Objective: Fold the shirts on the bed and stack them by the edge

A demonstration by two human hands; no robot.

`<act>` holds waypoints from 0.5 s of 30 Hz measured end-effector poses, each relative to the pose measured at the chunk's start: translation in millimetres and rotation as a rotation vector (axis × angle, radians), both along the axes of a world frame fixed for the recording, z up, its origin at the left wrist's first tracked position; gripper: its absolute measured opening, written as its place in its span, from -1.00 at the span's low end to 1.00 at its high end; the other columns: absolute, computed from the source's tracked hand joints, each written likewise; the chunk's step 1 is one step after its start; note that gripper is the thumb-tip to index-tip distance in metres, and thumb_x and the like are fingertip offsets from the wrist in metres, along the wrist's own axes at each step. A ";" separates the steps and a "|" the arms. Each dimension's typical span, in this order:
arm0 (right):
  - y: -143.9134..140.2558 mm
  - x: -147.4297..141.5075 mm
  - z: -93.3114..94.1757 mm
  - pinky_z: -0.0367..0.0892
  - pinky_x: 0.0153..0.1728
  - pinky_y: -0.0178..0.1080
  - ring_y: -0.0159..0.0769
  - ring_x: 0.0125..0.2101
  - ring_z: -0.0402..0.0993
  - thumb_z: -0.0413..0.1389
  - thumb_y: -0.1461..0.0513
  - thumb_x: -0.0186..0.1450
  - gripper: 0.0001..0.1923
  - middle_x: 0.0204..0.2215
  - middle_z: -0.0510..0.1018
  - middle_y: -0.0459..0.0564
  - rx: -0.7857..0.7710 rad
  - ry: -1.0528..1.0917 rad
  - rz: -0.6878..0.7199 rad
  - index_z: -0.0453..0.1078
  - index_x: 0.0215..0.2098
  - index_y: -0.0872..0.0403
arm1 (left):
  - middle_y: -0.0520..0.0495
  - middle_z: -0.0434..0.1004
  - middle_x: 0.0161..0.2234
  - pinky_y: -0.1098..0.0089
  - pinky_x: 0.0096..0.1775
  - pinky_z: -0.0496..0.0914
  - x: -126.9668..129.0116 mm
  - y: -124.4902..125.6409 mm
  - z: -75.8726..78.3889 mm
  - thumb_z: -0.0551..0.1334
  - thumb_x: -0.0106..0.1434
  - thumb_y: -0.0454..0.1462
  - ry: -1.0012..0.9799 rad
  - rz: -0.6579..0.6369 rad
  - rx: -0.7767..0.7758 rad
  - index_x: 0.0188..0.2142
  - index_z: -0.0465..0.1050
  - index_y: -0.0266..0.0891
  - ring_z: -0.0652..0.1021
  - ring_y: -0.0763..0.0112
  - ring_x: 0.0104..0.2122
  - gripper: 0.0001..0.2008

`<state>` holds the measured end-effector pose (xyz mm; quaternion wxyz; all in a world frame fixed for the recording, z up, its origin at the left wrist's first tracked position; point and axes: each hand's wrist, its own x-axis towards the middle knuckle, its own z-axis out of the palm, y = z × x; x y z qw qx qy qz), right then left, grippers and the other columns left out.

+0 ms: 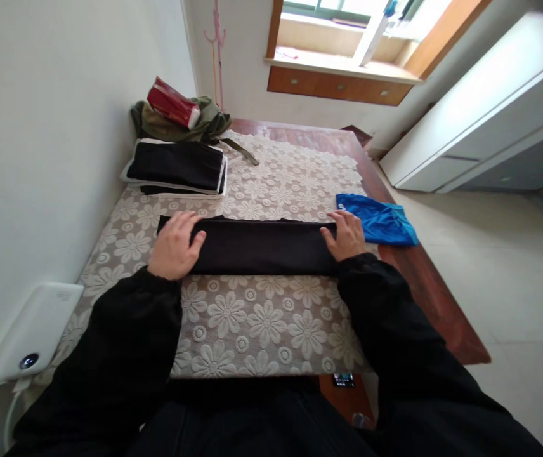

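- Head view: the left hand (174, 245) lies flat, fingers spread, palm down on the left end of the folded black garment (259, 246).
- The right hand (346, 235) lies flat on the garment's right end, fingers loosely together, thumb pointing inward.
- The garment forms a long narrow strip across the floral lace tablecloth (252, 317), between both hands.
- A folded blue garment (380, 220) lies just beside the right hand, at the table edge.
- A stack of folded black clothes (176, 168) sits beyond the left hand, near the wall.
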<state>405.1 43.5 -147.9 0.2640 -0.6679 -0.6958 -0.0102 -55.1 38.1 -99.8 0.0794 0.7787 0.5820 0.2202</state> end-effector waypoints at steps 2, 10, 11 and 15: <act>-13.4 -40.3 5.6 0.21 0.42 0.13 0.11 0.39 0.29 0.00 0.01 0.53 -0.41 0.39 0.41 0.25 -0.040 -0.077 0.240 0.41 0.38 0.13 | -0.22 0.35 0.45 -0.08 0.51 0.09 39.1 -15.3 -2.2 -0.01 0.56 -0.10 0.055 -0.093 -0.027 0.41 0.37 -0.28 0.24 -0.02 0.50 -0.43; -10.4 -139.9 -17.6 -0.16 0.55 0.19 0.07 0.59 -0.13 -0.07 0.11 0.55 -0.28 0.60 0.05 0.13 -0.241 -0.194 0.399 0.05 0.62 0.17 | -0.22 0.04 0.58 -0.21 0.54 -0.09 105.1 -12.3 -48.2 -0.03 0.55 -0.13 0.213 -0.121 -0.096 0.56 0.11 -0.35 0.00 -0.12 0.58 -0.32; -8.0 -140.3 -20.6 -0.17 0.55 0.19 0.08 0.59 -0.14 -0.08 0.11 0.56 -0.27 0.60 0.03 0.16 -0.254 -0.206 0.390 0.04 0.62 0.20 | -0.23 0.03 0.58 -0.22 0.53 -0.09 103.7 -10.9 -52.3 -0.03 0.55 -0.13 0.214 -0.122 -0.091 0.57 0.10 -0.34 0.00 -0.12 0.58 -0.32; -5.4 -137.5 -26.0 -0.18 0.55 0.19 0.10 0.59 -0.14 -0.10 0.09 0.56 -0.26 0.60 0.01 0.21 -0.265 -0.239 0.383 0.04 0.61 0.27 | -0.24 0.07 0.57 -0.25 0.53 -0.10 101.2 -10.2 -59.7 0.02 0.53 -0.14 0.189 -0.128 -0.044 0.58 0.08 -0.28 0.01 -0.11 0.58 -0.31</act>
